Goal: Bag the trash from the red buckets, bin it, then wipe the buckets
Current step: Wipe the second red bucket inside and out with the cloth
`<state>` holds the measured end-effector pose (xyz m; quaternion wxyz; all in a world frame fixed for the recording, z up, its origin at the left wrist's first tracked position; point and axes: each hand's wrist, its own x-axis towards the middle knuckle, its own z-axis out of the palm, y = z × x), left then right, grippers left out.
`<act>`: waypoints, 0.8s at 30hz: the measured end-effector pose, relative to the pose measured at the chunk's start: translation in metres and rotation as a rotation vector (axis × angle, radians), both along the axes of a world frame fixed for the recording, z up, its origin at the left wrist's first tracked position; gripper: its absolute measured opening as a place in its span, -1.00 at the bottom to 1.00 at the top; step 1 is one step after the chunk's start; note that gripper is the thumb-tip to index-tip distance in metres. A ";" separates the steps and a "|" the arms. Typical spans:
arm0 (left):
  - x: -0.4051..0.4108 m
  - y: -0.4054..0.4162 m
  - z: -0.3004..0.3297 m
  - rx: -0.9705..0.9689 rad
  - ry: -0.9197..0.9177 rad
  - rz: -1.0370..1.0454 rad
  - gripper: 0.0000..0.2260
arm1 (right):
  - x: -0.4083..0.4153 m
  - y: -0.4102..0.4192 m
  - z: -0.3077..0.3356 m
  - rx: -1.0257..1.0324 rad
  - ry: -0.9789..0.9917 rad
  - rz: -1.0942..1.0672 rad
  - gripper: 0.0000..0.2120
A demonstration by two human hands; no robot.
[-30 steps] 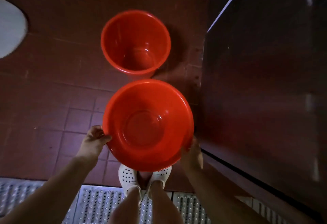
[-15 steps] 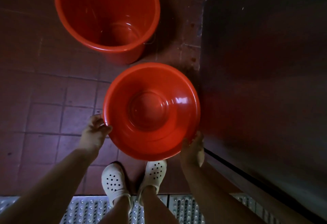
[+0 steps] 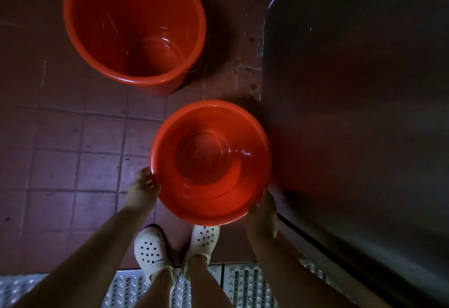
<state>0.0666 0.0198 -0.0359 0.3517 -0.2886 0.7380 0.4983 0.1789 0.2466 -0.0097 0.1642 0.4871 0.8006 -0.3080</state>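
Note:
A shallow red basin [image 3: 211, 162] hangs just above the tiled floor, held by its rim on both sides. My left hand [image 3: 142, 192] grips the rim at the lower left. My right hand [image 3: 263, 213] grips it at the lower right, close to the dark cabinet. The basin's inside looks bare and shiny. A tall red bucket [image 3: 134, 25] stands upright on the floor beyond it, at the upper left; nothing shows inside it.
A dark metal cabinet [image 3: 359, 113] fills the right side, its face close to the basin. Reddish floor tiles [image 3: 60, 162] spread to the left. A perforated metal grate [image 3: 126, 288] runs along the bottom under my white clogs [image 3: 151, 251].
The basin has dropped lower and shifted right toward the cabinet, both hands still on its rim. My head has come closer, so the tall bucket looks larger.

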 end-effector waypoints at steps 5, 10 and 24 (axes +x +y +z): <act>-0.036 -0.003 0.039 -0.102 -0.042 -0.084 -0.43 | -0.045 -0.001 0.034 0.093 -0.043 0.133 -0.59; -0.114 -0.014 0.077 -0.194 0.166 -0.155 -0.53 | -0.135 -0.012 0.060 0.034 0.096 0.378 -0.64; -0.252 -0.038 -0.025 -0.224 0.222 0.230 -0.35 | -0.348 -0.079 -0.058 0.218 0.251 1.215 -0.58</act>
